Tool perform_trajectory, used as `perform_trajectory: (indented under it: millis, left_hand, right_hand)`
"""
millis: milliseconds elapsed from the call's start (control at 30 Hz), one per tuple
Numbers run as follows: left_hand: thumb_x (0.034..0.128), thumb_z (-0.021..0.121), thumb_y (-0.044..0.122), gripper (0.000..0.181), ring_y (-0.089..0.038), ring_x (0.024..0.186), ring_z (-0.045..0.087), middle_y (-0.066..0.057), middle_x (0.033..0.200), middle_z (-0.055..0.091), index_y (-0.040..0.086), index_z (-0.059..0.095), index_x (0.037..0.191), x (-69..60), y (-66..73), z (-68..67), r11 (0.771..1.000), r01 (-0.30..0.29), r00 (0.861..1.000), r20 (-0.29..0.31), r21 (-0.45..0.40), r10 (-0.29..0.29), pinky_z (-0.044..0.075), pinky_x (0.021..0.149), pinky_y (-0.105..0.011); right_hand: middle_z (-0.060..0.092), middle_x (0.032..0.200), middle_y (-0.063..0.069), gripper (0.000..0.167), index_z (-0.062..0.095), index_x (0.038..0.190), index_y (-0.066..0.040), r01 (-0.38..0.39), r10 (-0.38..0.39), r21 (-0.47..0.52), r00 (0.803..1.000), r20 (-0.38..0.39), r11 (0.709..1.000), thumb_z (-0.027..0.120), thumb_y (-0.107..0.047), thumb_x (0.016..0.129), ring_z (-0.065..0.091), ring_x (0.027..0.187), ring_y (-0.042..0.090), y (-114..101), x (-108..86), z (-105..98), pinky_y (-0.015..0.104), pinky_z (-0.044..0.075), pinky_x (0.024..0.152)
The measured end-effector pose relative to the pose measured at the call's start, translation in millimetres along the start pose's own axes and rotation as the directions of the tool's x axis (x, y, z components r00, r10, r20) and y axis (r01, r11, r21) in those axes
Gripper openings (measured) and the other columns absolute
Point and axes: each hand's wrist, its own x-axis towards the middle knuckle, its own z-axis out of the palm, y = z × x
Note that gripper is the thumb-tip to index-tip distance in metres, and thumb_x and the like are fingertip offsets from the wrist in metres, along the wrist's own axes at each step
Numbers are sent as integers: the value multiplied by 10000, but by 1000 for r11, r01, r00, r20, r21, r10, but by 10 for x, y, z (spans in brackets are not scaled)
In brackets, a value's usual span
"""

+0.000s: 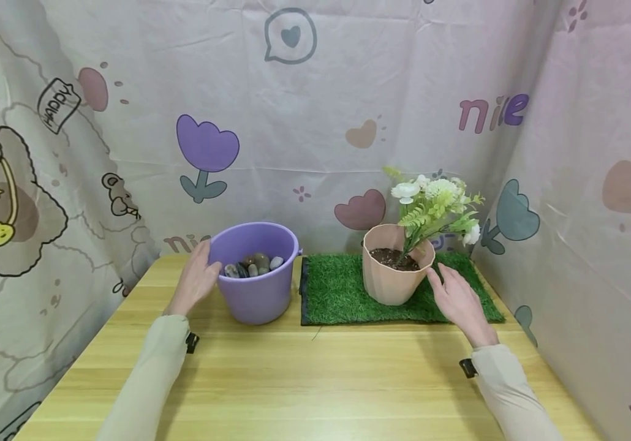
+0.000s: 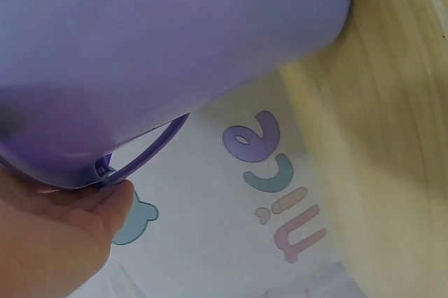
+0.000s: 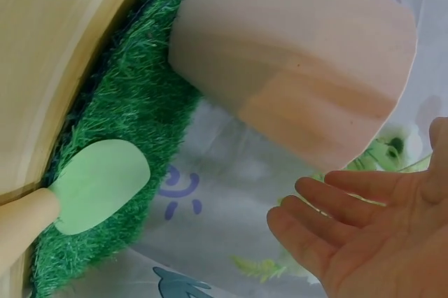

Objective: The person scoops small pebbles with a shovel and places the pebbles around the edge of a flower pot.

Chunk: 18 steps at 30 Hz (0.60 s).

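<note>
A purple bucket (image 1: pixel 257 294) with several smooth stones (image 1: pixel 260 263) in it stands on the left of the table. My left hand (image 1: pixel 195 283) grips its rim on the left side, close to where the bucket's handle (image 2: pixel 157 145) joins, as the left wrist view shows. To the right, a pale pink flower pot (image 1: pixel 389 282) stands on a green artificial grass mat (image 1: pixel 332 294). Dark soil (image 1: pixel 389 258) fills its lower part, with white flowers and green leaves (image 1: pixel 431 208) planted in it. My right hand (image 1: pixel 459 300) is beside the pot's right rim, fingers extended and holding nothing.
In the right wrist view, a small trowel with a pale green blade (image 3: pixel 105 186) and tan handle (image 3: pixel 24 221) lies at the mat's edge. A patterned cloth (image 1: pixel 304 135) hangs behind and beside the wooden table (image 1: pixel 293 380).
</note>
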Motion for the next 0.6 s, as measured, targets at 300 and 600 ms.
perform_trajectory:
  millis: [300,600]
  left_hand:
    - [910,415,99,700,-471,1384,310,-255,1552,265,-41,153,1544,-240,87,-33,999,-38,999,0,12,38,239,1131,-633]
    - [876,476,99,751,-515,1343,320,-294,1531,240,-64,152,1534,-335,162,-110,1000,-16,998,55,13,15,250,1095,-677]
  right_hand:
    - [267,1541,319,847,256,1529,29,-15,15,-13,999,29,1000,132,-616,994,256,1383,532,138,-25,-2,690,243,1078]
    - [314,1500,356,895,311,1495,67,-11,16,-43,994,109,999,131,-643,982,295,1351,557,244,-60,-2,696,282,1055]
